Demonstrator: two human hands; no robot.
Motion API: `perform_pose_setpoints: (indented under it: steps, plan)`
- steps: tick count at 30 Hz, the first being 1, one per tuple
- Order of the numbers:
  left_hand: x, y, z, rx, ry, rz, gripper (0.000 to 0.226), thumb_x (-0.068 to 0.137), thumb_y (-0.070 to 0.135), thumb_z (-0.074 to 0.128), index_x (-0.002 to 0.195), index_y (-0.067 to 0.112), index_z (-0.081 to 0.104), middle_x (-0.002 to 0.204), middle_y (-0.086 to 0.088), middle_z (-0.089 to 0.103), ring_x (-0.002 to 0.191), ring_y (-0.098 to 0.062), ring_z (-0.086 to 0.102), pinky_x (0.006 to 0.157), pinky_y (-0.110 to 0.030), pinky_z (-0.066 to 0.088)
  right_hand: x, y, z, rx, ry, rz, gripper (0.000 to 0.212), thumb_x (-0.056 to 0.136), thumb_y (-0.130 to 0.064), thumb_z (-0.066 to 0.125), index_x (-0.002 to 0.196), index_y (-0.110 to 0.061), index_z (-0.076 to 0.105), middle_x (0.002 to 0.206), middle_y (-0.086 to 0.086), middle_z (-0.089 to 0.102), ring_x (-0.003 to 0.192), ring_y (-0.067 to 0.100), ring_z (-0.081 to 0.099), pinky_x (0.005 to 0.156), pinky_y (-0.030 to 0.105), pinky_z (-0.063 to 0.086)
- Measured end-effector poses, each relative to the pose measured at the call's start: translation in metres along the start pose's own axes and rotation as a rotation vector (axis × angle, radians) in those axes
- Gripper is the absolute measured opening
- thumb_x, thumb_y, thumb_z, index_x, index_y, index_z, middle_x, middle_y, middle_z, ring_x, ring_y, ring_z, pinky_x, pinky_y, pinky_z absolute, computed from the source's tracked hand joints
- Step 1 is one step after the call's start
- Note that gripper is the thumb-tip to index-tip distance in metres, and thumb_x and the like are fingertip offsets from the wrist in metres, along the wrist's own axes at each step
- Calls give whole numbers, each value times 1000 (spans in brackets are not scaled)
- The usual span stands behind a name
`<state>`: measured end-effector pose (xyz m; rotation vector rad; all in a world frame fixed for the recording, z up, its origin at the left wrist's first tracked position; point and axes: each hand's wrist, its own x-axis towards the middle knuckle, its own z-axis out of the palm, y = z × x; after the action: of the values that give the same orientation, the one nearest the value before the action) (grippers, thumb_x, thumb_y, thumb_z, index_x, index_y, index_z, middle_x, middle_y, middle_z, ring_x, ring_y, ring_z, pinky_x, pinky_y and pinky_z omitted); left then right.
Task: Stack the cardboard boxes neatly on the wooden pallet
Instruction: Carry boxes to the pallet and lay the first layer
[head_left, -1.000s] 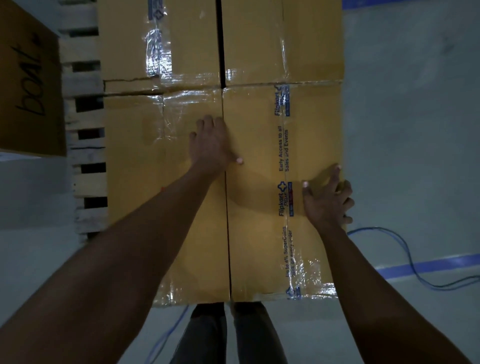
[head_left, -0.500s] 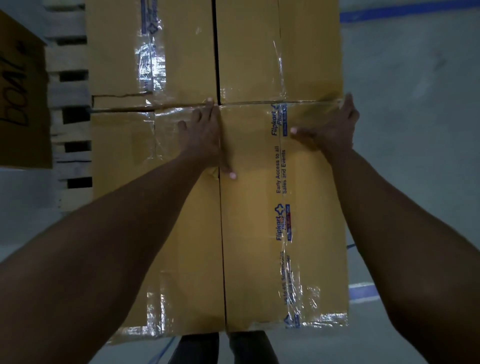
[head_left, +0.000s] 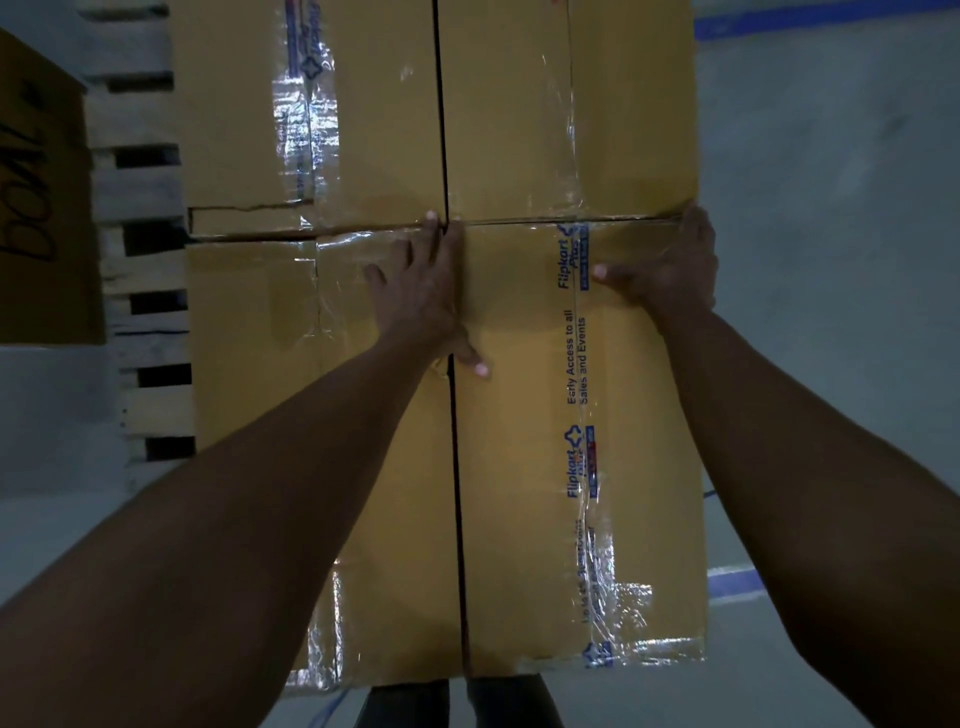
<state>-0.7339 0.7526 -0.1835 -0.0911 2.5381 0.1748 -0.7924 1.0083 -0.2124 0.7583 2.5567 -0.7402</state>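
On the wooden pallet (head_left: 140, 192), whose pale slats show only along its left edge, we see two cardboard boxes from above in the head view, set end to end. The near box (head_left: 519, 467) butts against the far box (head_left: 374, 130), and their centre seams run in almost one line. We cannot tell whether they sit directly on the slats or on other boxes below.

The left hand (head_left: 421, 291) lies flat on top of the near box. Its fingers (head_left: 400, 254) are straight and spread wide, the tips reach the joint between the two boxes, and the thumb crosses the dark centre seam. It holds nothing.

The right hand (head_left: 670, 265) is at the far right corner of the near box. Its thumb lies on the top, pointing left, and one finger reaches the corner. The rest drop past the right edge, so we cannot tell whether they curl round it.

A strip of printed tape (head_left: 576, 364) runs down the right flap of the near box. We read "Flipkart Plus" beside the right thumb, then "Early Access to all Sales and Events", then a second "Flipkart" logo. The line nearest us is lost in glare. The tape on the far box also carries blue print, too blurred to read.

Beyond the pallet's left edge stands a side box (head_left: 41, 208) with black handwritten letters, cut off by the frame. The grey floor (head_left: 831, 208) to the right carries a blue line (head_left: 737, 582). Dark trouser legs (head_left: 405, 706) show below the near box.
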Motion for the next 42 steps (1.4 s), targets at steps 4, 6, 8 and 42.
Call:
perform_pose_setpoints:
  steps: [4, 6, 8, 42]
  plan:
    - [1, 5, -3, 25, -12, -10, 178, 18, 64, 95, 161, 27, -5, 171, -1, -6, 152, -34, 13, 111, -67, 30, -1, 1, 0, -1, -12, 8, 137, 61, -50, 94, 163, -25, 7, 170, -8, 7, 154, 27, 17, 114, 65, 25]
    - [1, 6, -3, 21, -18, -12, 178, 20, 61, 96, 162, 25, -5, 171, -2, -6, 153, -34, 11, 111, -66, 29, -1, 2, 1, -9, -9, 1, 136, 61, -51, 93, 163, -25, 7, 170, -8, 6, 155, 28, 16, 114, 65, 26]
    - [1, 6, -2, 14, -7, -11, 177, 19, 60, 96, 162, 24, -3, 171, -3, -5, 152, -34, 12, 111, -66, 30, -1, 3, 1, -31, -13, -2, 137, 61, -53, 92, 163, -25, 6, 171, -6, 6, 155, 28, 15, 114, 65, 26]
    - [-22, -28, 38, -189, 130, -130, 155, 44, 87, 76, 163, 18, 4, 172, -1, -5, 158, -27, -4, 123, -59, 10, -180, 59, 84, -250, 35, 87, 110, 71, -97, 40, 160, -43, 1, 168, 8, -9, 155, 34, -1, 109, 78, 11]
